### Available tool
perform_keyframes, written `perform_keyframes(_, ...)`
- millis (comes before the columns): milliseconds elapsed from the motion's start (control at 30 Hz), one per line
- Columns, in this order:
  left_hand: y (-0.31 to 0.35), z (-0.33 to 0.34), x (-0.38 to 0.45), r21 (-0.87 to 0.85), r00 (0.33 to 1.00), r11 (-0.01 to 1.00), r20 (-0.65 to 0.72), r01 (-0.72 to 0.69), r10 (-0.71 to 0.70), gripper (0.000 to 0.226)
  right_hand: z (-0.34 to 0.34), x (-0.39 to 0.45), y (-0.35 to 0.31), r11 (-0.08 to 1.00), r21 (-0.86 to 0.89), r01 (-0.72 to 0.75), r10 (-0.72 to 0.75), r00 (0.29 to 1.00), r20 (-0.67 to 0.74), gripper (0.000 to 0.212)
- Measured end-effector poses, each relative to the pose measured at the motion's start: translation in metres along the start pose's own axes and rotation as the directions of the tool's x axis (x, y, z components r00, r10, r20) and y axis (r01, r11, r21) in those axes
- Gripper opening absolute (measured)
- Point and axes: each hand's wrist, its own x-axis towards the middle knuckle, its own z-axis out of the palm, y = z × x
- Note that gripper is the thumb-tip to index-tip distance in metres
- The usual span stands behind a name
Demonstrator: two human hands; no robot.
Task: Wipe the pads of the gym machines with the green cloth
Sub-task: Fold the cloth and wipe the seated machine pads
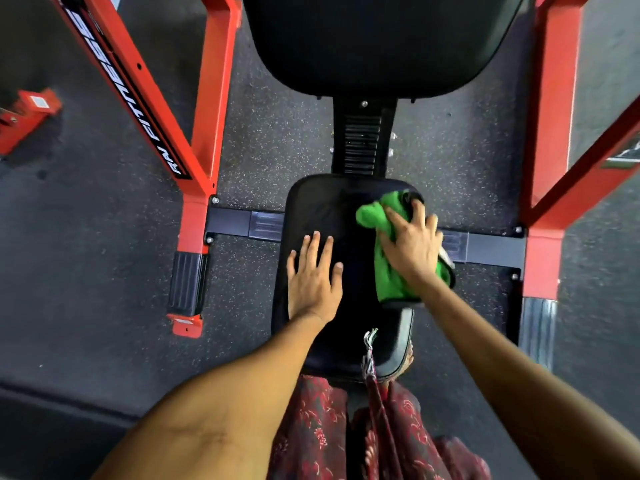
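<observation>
On the far left the orange-red steel frame [204, 140] of the machine stands on speckled rubber flooring. Next, the left hand [313, 277] lies flat, fingers straight, steadying the black padded vinyl seat [349, 306]. Further right, the right hand [412, 249] presses the bunched green microfibre cloth [389, 271] against the seat's right edge, fingers spread over it — the hands sit apart. The wiping of this pad looks under way; I'd judge the next stroke should sweep leftwards across the untouched middle, then on to the big black backrest pad [377, 39] beyond
</observation>
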Motion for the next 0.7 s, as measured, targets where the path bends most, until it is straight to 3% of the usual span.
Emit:
perform_keyframes(167,0.001,-0.004,0.001,0.049,0.998,0.999,0.055,0.018,-0.021,0.070,-0.003,0.052,0.000,0.990,0.086,-0.108,0.107,0.994,0.013,0.051)
perform_keyframes(267,0.001,-0.004,-0.001,0.045,0.999,0.999,0.036,0.015,-0.016,0.070,-0.002,-0.002,0.005,0.990,0.124,-0.061,0.062,0.998,-0.007,0.052)
perform_keyframes(433,0.003,-0.007,-0.001,0.042,0.999,0.999,0.052,0.009,-0.011,0.070,0.011,-0.121,0.013,0.937,0.345,-0.059,0.084,0.995,-0.058,0.055)
perform_keyframes(533,0.002,-0.007,-0.001,0.063,0.996,0.998,0.081,0.023,-0.028,0.054,0.010,-0.098,0.031,0.894,0.447,-0.027,0.050,0.998,-0.040,0.053)
perform_keyframes(633,0.004,-0.008,0.001,0.064,0.995,0.997,0.088,0.044,-0.050,0.050,0.006,-0.052,0.028,0.812,0.544,-0.212,0.235,0.972,0.028,0.052)
perform_keyframes(700,0.005,-0.010,0.001,0.072,0.995,0.996,0.081,0.059,-0.065,0.049,0.005,-0.051,0.018,0.822,0.519,-0.233,0.263,0.965,0.016,0.054)
